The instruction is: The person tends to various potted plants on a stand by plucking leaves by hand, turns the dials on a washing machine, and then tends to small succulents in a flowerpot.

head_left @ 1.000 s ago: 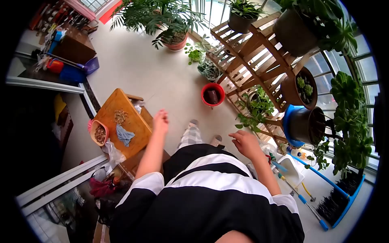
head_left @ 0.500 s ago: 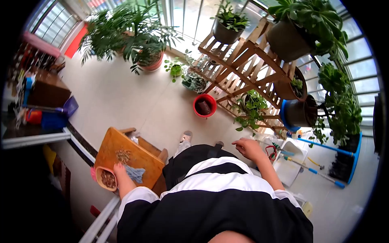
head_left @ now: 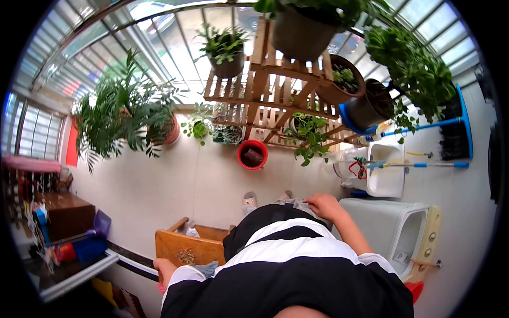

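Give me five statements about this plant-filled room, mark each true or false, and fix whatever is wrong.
1. The red container stands on the floor. True.
2. The right hand grips the blue broom. False: the hand is well apart from the broom, with nothing visible in its grasp.
3. The left hand is at the edge of the wooden table. True.
4. The cloth hangs from the plant rack. False: it lies on the table.
5. The purple dustpan is on the picture's left side. True.
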The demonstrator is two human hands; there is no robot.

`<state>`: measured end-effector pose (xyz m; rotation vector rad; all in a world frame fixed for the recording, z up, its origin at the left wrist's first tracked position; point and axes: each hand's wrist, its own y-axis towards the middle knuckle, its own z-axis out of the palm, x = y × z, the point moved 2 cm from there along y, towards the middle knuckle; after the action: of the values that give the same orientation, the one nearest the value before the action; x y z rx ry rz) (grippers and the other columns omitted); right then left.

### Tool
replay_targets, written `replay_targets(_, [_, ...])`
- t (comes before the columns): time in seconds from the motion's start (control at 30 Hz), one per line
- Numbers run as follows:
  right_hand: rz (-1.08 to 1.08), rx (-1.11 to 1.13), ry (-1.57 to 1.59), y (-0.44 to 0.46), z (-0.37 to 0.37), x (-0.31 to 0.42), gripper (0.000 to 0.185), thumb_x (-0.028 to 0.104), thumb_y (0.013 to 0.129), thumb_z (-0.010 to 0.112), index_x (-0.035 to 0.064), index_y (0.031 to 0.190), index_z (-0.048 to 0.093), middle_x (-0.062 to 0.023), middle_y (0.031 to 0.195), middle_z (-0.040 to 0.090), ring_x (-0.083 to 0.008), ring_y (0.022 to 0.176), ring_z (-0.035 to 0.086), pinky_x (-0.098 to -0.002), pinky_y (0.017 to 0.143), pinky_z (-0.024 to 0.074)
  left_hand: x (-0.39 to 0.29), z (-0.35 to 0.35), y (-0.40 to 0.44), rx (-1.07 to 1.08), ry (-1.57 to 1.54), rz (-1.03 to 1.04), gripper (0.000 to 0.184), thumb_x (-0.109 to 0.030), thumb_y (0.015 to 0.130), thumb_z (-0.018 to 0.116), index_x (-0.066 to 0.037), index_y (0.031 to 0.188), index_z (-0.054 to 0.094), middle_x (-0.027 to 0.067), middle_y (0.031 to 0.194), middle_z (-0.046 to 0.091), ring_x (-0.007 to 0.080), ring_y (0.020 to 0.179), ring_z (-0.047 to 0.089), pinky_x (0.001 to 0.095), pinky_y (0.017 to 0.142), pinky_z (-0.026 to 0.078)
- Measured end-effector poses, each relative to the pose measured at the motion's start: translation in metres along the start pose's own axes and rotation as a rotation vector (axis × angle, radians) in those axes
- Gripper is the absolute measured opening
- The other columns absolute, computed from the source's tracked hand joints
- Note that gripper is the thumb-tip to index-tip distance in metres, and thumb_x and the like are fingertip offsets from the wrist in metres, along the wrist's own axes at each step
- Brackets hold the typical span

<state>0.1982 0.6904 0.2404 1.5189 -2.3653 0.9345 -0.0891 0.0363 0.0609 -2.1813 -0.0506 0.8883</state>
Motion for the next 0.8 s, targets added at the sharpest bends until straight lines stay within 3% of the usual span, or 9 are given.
replay_targets(0.27, [0.186, -0.119, 0.216, -0.027, 0.007, -0.039, 0.023, 0.019, 0.085, 0.058, 0.0173, 0.106, 0.067, -0.0091, 0.097, 0.066, -0.0314, 0.091, 0.062, -0.0421, 0.076, 0.0502, -0.038, 0.171, -0.079, 0.213, 0.052, 0.244, 0.014, -0.025, 0.088, 0.051, -0.013, 0.084, 0.057, 0.0009, 0.070, 0.050, 0.0167, 0.060, 0.048, 0.0314, 0.055, 0.041])
replay_targets(0.43, [0.262, -0.281, 0.336, -0.036, 0.020, -0.071, 0.023, 0.019, 0.086, 0.054, 0.0165, 0.105, 0.067, -0.0089, 0.099, 0.065, -0.0310, 0.092, 0.062, -0.0424, 0.077, 0.0501, -0.024, 0.298, -0.178, 0.471, 0.289, 0.501, 0.017, -0.025, 0.087, 0.051, -0.011, 0.079, 0.055, 0.0010, 0.063, 0.046, 0.0157, 0.056, 0.044, 0.0301, 0.052, 0.039])
replay_targets(0.53, [0.279, -0.278, 0.368, -0.037, 0.042, -0.087, 0.024, 0.019, 0.086, 0.053, 0.0165, 0.105, 0.068, -0.0080, 0.098, 0.065, -0.0304, 0.092, 0.062, -0.0419, 0.077, 0.0506, 0.019, 0.341, -0.309, 0.788, 0.631, 0.829, 0.020, -0.026, 0.087, 0.052, -0.011, 0.075, 0.053, -0.0002, 0.063, 0.046, 0.0133, 0.056, 0.045, 0.0286, 0.050, 0.035])
replay_targets(0.63, [0.321, -0.297, 0.425, -0.038, 0.061, -0.097, 0.022, 0.016, 0.083, 0.059, 0.0157, 0.104, 0.067, -0.0062, 0.097, 0.065, -0.0301, 0.091, 0.062, -0.0411, 0.077, 0.0500, 0.083, 0.385, -0.393, 1.161, 0.842, 1.060, 0.030, -0.030, 0.093, 0.049, -0.009, 0.073, 0.054, -0.0002, 0.064, 0.050, 0.0127, 0.056, 0.047, 0.0293, 0.051, 0.036])
replay_targets(0.7, [0.346, -0.352, 0.473, -0.039, 0.072, -0.100, 0.021, 0.016, 0.083, 0.059, 0.0154, 0.103, 0.067, -0.0064, 0.097, 0.065, -0.0302, 0.091, 0.062, -0.0413, 0.076, 0.0501, 0.125, 0.419, -0.435, 1.277, 1.160, 1.308, 0.037, -0.033, 0.096, 0.047, -0.005, 0.073, 0.056, 0.0022, 0.067, 0.054, 0.0137, 0.058, 0.051, 0.0303, 0.054, 0.037])
replay_targets(0.77, [0.365, -0.407, 0.518, -0.036, 0.078, -0.107, 0.021, 0.016, 0.083, 0.059, 0.0150, 0.103, 0.067, -0.0066, 0.097, 0.065, -0.0303, 0.090, 0.062, -0.0415, 0.076, 0.0502, 0.176, 0.423, -0.504, 1.504, 1.212, 1.385, 0.039, -0.035, 0.095, 0.050, -0.003, 0.073, 0.058, 0.0080, 0.069, 0.058, 0.0202, 0.062, 0.055, 0.0339, 0.058, 0.041])
replay_targets(0.8, [0.366, -0.438, 0.561, -0.034, 0.080, -0.110, 0.021, 0.016, 0.084, 0.059, 0.0144, 0.103, 0.067, -0.0072, 0.097, 0.065, -0.0306, 0.090, 0.062, -0.0416, 0.075, 0.0503, 0.202, 0.438, -0.517, 1.584, 1.210, 1.484, 0.037, -0.033, 0.096, 0.050, -0.004, 0.073, 0.057, 0.0051, 0.068, 0.056, 0.0154, 0.063, 0.052, 0.0307, 0.058, 0.040])
